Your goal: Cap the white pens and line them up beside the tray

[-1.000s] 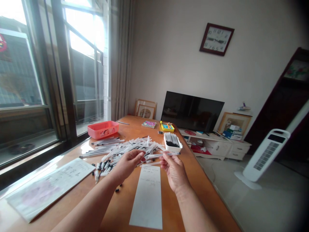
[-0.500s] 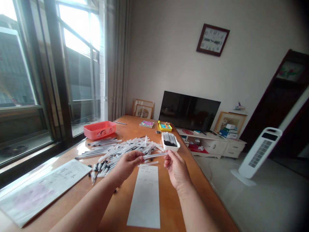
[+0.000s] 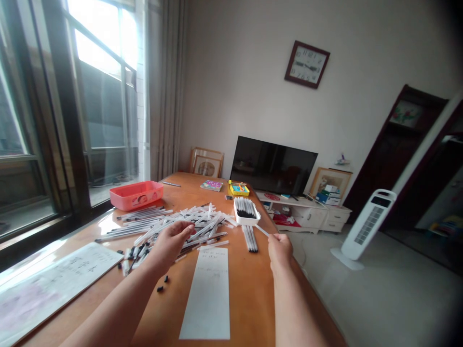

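Observation:
My right hand [image 3: 280, 249] pinches a translucent white pen barrel [image 3: 262, 231] at the right side of the table, its far end pointing toward the white box [image 3: 246, 220]. That box holds several pens with black ends. Just in front of it several clear pens with black tips [image 3: 249, 239] lie side by side. Over the edge of a loose heap of white pen barrels [image 3: 202, 220], my left hand [image 3: 177, 236] has thumb and fingers pressed together; what they hold, if anything, is hidden. Black and white caps [image 3: 139, 253] are scattered beside its wrist.
A handwritten paper strip [image 3: 206, 299] lies in front of me, a larger written pad [image 3: 68, 284] at left. Two black caps [image 3: 162, 284] lie between them. A red plastic basket [image 3: 137, 195], a booklet [image 3: 211, 185] and a yellow box [image 3: 239, 189] stand farther back.
My hands have come apart; the pen part between them is now only in my right hand, which moved right and down. The view has turned slightly right, revealing the pens before the white box.

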{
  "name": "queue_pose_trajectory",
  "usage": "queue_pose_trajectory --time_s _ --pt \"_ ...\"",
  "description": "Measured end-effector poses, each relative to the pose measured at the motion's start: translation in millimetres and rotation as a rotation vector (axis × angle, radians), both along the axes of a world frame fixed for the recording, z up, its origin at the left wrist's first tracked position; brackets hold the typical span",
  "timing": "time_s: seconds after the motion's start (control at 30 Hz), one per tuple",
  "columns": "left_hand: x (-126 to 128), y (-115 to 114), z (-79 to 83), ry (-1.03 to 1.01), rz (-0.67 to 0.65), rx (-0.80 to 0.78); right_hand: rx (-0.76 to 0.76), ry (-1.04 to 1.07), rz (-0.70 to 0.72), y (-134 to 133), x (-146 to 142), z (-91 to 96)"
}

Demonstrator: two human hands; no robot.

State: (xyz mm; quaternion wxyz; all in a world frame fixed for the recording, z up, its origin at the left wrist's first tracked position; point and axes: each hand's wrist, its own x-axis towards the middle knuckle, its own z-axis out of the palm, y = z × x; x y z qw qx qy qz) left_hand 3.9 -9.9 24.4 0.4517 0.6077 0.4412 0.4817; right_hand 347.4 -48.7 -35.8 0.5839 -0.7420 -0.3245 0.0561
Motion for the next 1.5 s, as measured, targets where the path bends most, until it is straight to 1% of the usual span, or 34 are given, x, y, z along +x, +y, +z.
queue_pose_trajectory --time_s 0.1,0.2,0.3,0.4,0.5,0.63,0.93,1.13,1.33,1.5 --pt "-2 3 -2.3 0.013 0.009 0.0 -0.174 -0.067 -0.043 5 5 -9.6" --pt "-3 4 -1.6 0.001 0.013 -0.013 -0.314 -0.125 -0.039 11 7 -15.1" --pt "-3 4 -0.7 0.002 0.016 -0.012 -0.405 -0.17 -0.012 14 8 -17.6" --pt "-3 5 -1.7 -0.005 0.007 0.013 -0.446 -0.199 0.037 15 8 -19.4" --pt "-5 7 -3.5 -0.001 0.011 0.03 -0.449 -0.211 0.078 15 9 -22.5" --pt "-8 8 -3.5 0.004 0.047 0.025 -0.432 -0.2 0.099 16 12 -28.7" --pt "-11 9 -4.0 0.01 0.066 0.038 -0.341 -0.148 0.154 25 10 -37.1" --pt "-12 12 -4.2 -0.008 0.09 0.022 -0.311 -0.141 0.17 25 7 -36.2" --pt "-16 17 -7.3 -0.024 0.118 0.032 -0.321 -0.144 0.17 22 5 -32.7" --pt "-22 19 -9.3 -0.014 0.17 0.043 -0.332 -0.164 0.165 20 3 -28.7"
